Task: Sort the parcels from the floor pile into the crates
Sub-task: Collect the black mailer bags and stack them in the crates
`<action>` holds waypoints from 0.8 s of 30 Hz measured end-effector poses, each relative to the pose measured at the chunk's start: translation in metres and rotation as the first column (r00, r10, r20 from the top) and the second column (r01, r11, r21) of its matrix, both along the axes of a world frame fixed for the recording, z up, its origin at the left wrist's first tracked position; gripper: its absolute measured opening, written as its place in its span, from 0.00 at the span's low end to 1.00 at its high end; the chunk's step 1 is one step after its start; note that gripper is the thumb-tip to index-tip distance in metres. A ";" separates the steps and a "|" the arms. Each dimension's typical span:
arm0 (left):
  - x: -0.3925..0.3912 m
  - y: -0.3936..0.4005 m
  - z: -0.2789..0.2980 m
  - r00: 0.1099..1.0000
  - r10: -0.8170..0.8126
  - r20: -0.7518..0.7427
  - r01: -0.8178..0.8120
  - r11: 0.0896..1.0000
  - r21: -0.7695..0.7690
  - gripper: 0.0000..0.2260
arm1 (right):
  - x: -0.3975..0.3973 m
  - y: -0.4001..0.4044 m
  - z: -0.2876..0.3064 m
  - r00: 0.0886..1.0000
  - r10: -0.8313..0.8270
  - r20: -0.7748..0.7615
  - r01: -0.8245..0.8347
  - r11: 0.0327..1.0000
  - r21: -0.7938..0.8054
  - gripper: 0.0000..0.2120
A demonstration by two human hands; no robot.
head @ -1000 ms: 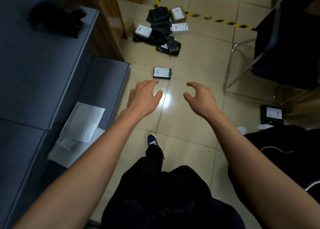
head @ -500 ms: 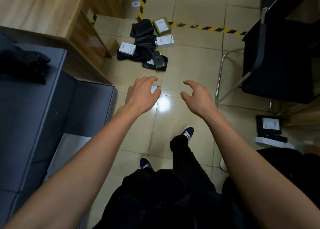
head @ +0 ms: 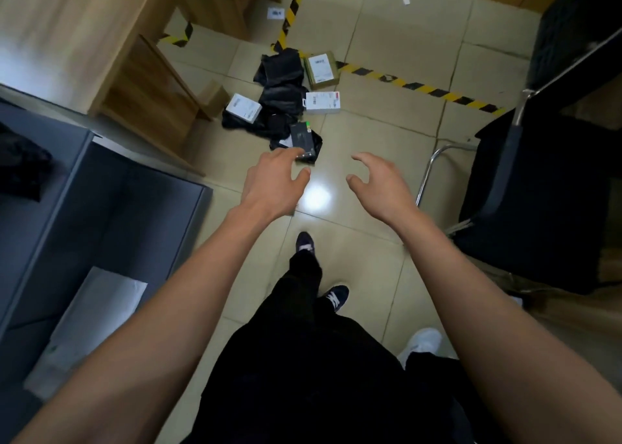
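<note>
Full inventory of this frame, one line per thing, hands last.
Brown cardboard parcel: 1, white label, far end of the pile by the striped tape.
White box parcels: 2, one right, one left of the pile.
Black plastic bag parcels: several, exact count unclear, pile middle.
Dark flat box: 1, near end of the pile.
Yellow-black floor tape: crossing the tiles.
Grey crates: left edge, white mailer inside one.
Black chair: 1, right.
Wooden desk: upper left.
Left hand: empty, fingers spread.
Right hand: empty, fingers loosely curled.
</note>
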State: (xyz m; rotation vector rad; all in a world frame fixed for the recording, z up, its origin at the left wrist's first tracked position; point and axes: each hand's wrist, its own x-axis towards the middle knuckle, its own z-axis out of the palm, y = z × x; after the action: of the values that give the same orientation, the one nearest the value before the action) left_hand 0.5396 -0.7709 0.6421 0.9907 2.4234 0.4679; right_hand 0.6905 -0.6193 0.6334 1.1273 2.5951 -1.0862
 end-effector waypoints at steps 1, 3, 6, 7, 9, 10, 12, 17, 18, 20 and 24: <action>-0.009 0.010 -0.003 1.000 0.016 0.004 -0.016 1.000 -0.005 0.21 | -0.012 0.012 -0.002 1.000 0.017 0.007 -0.017 1.000 -0.001 0.23; -0.028 0.031 -0.009 0.999 0.049 0.013 -0.048 0.999 -0.012 0.21 | -0.036 0.036 -0.005 0.999 0.040 0.025 -0.040 0.999 -0.003 0.23; -0.058 0.063 -0.015 0.996 0.085 0.034 -0.085 0.996 -0.015 0.21 | -0.070 0.071 -0.006 0.998 0.037 0.056 -0.037 0.999 -0.007 0.23; -0.067 0.071 -0.017 0.994 0.100 0.036 -0.099 0.995 -0.018 0.21 | -0.081 0.081 -0.007 0.997 0.043 0.056 -0.042 0.999 -0.016 0.23; -0.085 0.087 -0.017 0.992 0.120 0.032 -0.119 0.992 -0.029 0.20 | -0.102 0.101 -0.007 0.996 0.061 0.058 -0.060 0.998 -0.020 0.23; -0.093 0.094 -0.016 0.992 0.124 0.029 -0.123 0.992 -0.035 0.20 | -0.112 0.111 -0.006 0.996 0.071 0.060 -0.070 0.997 -0.019 0.23; -0.107 0.110 -0.013 0.990 0.141 0.018 -0.140 0.989 -0.042 0.20 | -0.129 0.130 -0.006 0.995 0.087 0.055 -0.085 0.996 -0.034 0.23; -0.139 0.153 -0.016 0.981 0.194 0.021 -0.192 0.979 -0.063 0.20 | -0.166 0.180 -0.015 0.993 0.114 0.041 -0.110 0.990 -0.091 0.23; -0.144 0.164 -0.019 0.978 0.206 0.028 -0.204 0.976 -0.070 0.20 | -0.172 0.193 -0.017 0.992 0.117 0.044 -0.112 0.988 -0.106 0.23; -0.152 0.185 -0.026 0.968 0.248 0.042 -0.243 0.966 -0.088 0.20 | -0.186 0.218 -0.024 0.991 0.123 0.052 -0.114 0.983 -0.147 0.22; -0.163 0.228 -0.036 0.925 0.376 0.061 -0.368 0.923 -0.109 0.21 | -0.214 0.268 -0.037 0.982 0.186 0.043 -0.173 0.962 -0.213 0.22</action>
State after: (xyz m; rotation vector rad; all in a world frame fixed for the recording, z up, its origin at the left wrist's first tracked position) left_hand 0.3769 -0.5432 0.6057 0.4565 2.5379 0.5024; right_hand 0.4762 -0.3517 0.5966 0.8478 2.4115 -1.2256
